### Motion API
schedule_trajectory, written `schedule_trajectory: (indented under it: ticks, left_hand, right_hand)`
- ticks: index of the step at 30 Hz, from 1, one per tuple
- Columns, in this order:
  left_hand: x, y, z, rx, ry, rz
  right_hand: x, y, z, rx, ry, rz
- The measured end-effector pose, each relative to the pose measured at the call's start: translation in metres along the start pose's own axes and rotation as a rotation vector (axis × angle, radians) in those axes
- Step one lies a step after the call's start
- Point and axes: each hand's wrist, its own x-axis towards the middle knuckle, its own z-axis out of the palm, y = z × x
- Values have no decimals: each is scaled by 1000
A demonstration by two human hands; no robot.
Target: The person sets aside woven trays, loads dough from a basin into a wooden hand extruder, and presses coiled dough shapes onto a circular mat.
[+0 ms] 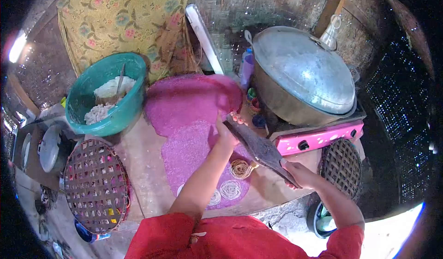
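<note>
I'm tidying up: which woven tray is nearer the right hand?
The woven tray by the pink stove, close to the right hand; the other tray lies far left, near the green basin.

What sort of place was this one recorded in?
Probably a rustic kitchen or small food workshop: a large lidded pot sits on a pink stove, a green basin holds a pale, dough-like mass, and the wall behind looks woven.

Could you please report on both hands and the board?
Left hand, right hand: gripping board, one at each end. Board held aslant over table. Stove close by, possible obstruction.
</note>
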Motion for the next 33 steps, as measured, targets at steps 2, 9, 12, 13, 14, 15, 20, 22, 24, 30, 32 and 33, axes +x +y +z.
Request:
schedule_trajectory:
  ticks: [2,9,12,13,14,15,20,22,24,30,32,33]
  left_hand:
    - [2,-6,16,8,-89,-60]
    - [-45,-12,-23,1583,-29,-220]
    - [-69,-27,-21,1602,80,-562]
    - [-74,-29,-14,1605,82,-566]
    - [-78,-31,-3,1571,116,-637]
    - [-80,-31,3,1536,149,-704]
    - [-70,-33,-35,1579,58,-600]
    - [-59,-30,-64,1383,60,-577]
    - [-39,-15,-136,1897,-150,-383]
    - [-119,-2,-39,2624,-471,130]
    - [-134,10,-29,2810,-603,269]
    - [-134,17,-28,2810,-598,271]
  right_hand:
    - [1,12,0,62,7,-26]
    - [7,43,0,354,-64,-138]
    - [11,48,4,358,-59,-175]
    - [12,47,5,369,-49,-206]
    - [12,45,8,371,-51,-206]
    - [13,43,10,306,24,-203]
    - [20,42,10,226,89,-260]
    - [20,38,13,242,137,-287]
    - [20,36,12,220,134,-293]
    - [23,38,16,184,133,-364]
    - [22,36,17,201,123,-410]
    - [26,40,15,150,126,-412]
